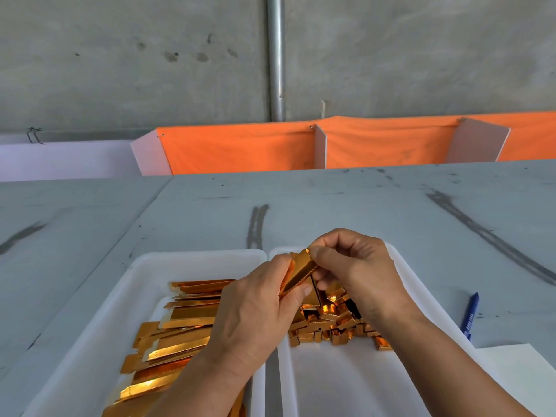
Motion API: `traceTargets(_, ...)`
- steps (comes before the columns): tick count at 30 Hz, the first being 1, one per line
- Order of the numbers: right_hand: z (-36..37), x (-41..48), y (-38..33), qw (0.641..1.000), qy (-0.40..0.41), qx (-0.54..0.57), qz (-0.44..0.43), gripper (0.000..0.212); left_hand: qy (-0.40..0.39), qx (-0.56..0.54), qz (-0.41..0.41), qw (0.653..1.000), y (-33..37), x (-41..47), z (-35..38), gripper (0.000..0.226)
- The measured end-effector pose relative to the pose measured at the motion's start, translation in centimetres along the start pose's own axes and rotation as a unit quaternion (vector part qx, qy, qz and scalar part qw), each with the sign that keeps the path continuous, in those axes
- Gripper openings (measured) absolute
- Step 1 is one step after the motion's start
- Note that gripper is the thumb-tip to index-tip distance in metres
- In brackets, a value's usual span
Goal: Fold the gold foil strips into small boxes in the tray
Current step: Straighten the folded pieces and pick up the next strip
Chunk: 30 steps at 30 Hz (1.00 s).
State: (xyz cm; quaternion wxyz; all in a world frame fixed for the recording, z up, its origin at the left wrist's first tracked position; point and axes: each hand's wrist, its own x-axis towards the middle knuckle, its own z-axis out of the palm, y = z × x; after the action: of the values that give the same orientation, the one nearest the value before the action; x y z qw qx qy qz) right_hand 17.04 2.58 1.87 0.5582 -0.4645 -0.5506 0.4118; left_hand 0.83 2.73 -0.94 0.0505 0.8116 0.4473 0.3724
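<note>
Head view: one camera looking down at both hands, close together over the gap between two trays
Left hand [252, 320]: fingers curled round the lower end of a shiny gold foil strip [301, 270], thumb along its edge; in my reading this hand is the anchor, so the strip cannot swing while the other end is worked
Right hand [355, 266]: thumb and fingertips pinching the upper end of the same strip; the other fingers curl underneath it; a grip suited to creasing a fold
Strip in hand: held up in the air, tilted, above the inner edge of the right tray and touching neither tray; it looks partly folded along its length, though how far is hard to tell behind the fingers
Left white plastic tray [168, 266]: the supply; a loose stack of flat gold foil strips [180, 335] lying lengthwise, within easy reach of the left hand
Right white plastic tray [346, 383]: the output; a heap of small folded gold boxes [331, 323] directly under the hands, so a finished one can simply drop in
Grey scuffed table [331, 200]: carries both trays; a blue pen [470, 316] and a white paper sheet [517, 374] lie to the right, out of the way
Progress: plenty of boxes made, plenty of strips left; mid-job, I judge
</note>
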Motion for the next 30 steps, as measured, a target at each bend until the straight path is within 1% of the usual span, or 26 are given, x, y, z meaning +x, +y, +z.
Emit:
traceTargets(3,-0.21,-0.1,-0.08,1.0,-0.014,-0.014,0.005,0.03,0.008,-0.014,-0.016,1.0,-0.07,0.04,-0.05,0.047)
traceTargets(5,-0.4,-0.04,-0.19,0.999,-0.032,-0.008,0.016,0.033,0.021,-0.037,-0.028,0.999,-0.2,0.02,-0.03,0.039)
traceTargets(7,-0.49,0.07,-0.22,0.999,-0.041,-0.012,0.024,0.029,0.028,-0.052,-0.029,0.998,-0.24,0.01,-0.08,0.032)
traceTargets(9,-0.53,0.11,-0.17,0.999,-0.045,-0.013,0.027,0.024,0.031,-0.058,-0.024,0.998,-0.19,0.04,-0.13,0.03)
traceTargets(13,-0.63,0.08,-0.22,0.998,-0.055,-0.012,0.026,0.02,0.032,-0.055,-0.02,0.998,-0.16,0.05,-0.32,0.032)
traceTargets(17,-0.73,0.1,-0.25,0.998,-0.061,-0.024,0.021,0.019,0.035,-0.029,-0.021,0.999,-0.16,0.03,-0.42,0.037)
traceTargets(21,-0.78,0.1,-0.25,0.998,-0.064,-0.015,0.017,0.014,0.036,-0.011,-0.022,0.999,-0.08,-0.01,-0.27,0.034)
traceTargets(23,-0.71,-0.08,-0.15,0.997,-0.061,-0.041,-0.008,0.014,0.037,-0.008,-0.026,0.999,-0.1,-0.06,-0.08,0.033)
traceTargets(27,-0.19,-0.46,0.25,0.993,-0.04,-0.088,-0.066,0.023,0.039,0.0,-0.044,0.998,-0.31,-0.18,0.06,0.038)
traceTargets(30,0.05,-0.32,0.28,0.993,-0.039,-0.096,-0.06,0.017,0.035,0.013,-0.036,0.999,-0.28,-0.06,-0.08,0.042)
